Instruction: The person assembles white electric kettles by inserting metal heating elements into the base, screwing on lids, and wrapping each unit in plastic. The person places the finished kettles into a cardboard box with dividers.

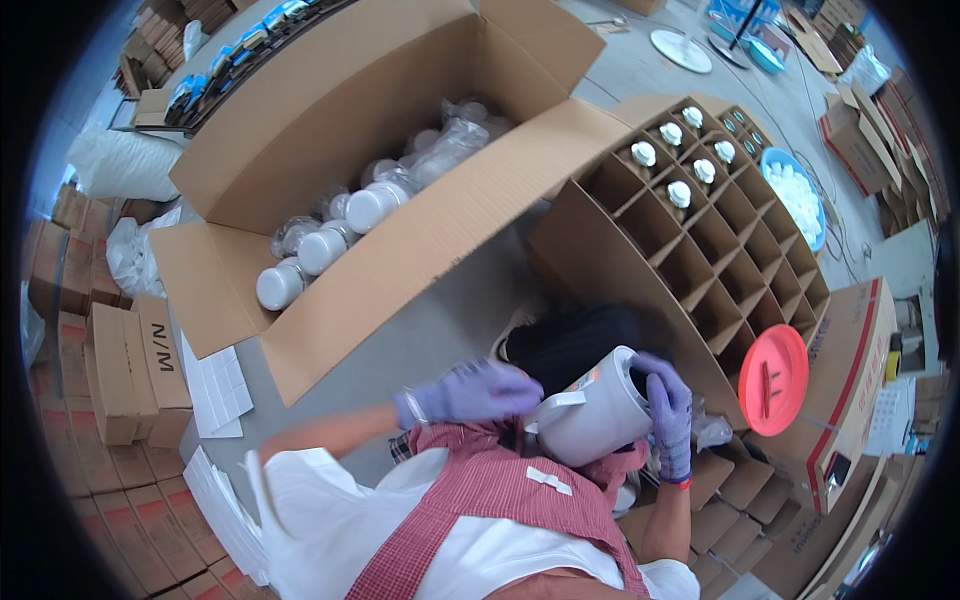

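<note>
Grey floor (430, 325) beside long carton flap (450, 237) — right grip (668, 410) around jug (598, 422) rim; left grip (475, 393) near handle (563, 399), closure unclear

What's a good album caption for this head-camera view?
Purple-gloved right hand on a pale grey jug, left hand near its handle, beside a divided cardboard carton.
</note>
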### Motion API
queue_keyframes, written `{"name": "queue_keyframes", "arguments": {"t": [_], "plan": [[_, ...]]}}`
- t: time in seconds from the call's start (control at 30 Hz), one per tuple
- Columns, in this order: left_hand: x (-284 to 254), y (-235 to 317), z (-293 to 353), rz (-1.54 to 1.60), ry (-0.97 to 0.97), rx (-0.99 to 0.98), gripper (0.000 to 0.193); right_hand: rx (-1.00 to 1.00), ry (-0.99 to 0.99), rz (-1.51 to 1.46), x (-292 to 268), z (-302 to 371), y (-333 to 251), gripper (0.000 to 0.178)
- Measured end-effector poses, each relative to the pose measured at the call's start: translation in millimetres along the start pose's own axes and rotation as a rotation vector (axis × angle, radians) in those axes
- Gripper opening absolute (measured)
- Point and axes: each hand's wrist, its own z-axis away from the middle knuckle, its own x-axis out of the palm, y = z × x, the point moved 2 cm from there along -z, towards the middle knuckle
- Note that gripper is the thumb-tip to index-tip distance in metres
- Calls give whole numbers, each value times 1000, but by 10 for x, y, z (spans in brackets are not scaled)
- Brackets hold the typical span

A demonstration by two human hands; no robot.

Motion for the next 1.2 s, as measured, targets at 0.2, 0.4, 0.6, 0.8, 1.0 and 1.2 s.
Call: {"name": "queue_keyframes", "arguments": {"t": [0.2,0.4,0.6,0.8,1.0,1.2], "plan": [[-2762,-611,117,-968,972,-76,71,179,69,-267,64,-541,-105,34],[-3180,-1684,-636,-999,305,-793,62,193,94,-202,-85,-508,-88,31],[-3149,-78,-933,620,595,280,17,-15,71,-147,-283,-1022,-366,41],[-2059,1207,-2131,1213,-117,620,22,48,21,-609,1,-2074,-922,52],[-1942,1021,-2286,831,-191,577,66,-59,113,-1408,-1013,-1999,250,36],[-700,778,-2468,29,125,604,65,-238,248,-1567,-1333,-1888,933,50]]}}
